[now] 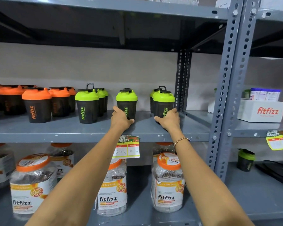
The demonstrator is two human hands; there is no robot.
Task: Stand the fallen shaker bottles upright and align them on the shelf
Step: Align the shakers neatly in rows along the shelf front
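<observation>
Head view: both hands grip upright green shakers on the shelf (pixel 88 129), left hand (pixel 121 119) on the middle shaker (pixel 127 103), right hand (pixel 169 119) on the right shaker (pixel 163 104) (none visibly fallen). Aligning step; next, probably slide them level with the left shaker (pixel 87 106).

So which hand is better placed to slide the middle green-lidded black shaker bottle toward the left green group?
Left hand: it already grips the middle green-lidded black shaker bottle. Right hand holds the rightmost one.

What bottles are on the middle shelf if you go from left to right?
Orange-lid shakers → green-lid shaker with loop handle → green-lid shaker in the left hand → green-lid shaker in the right hand.
</observation>
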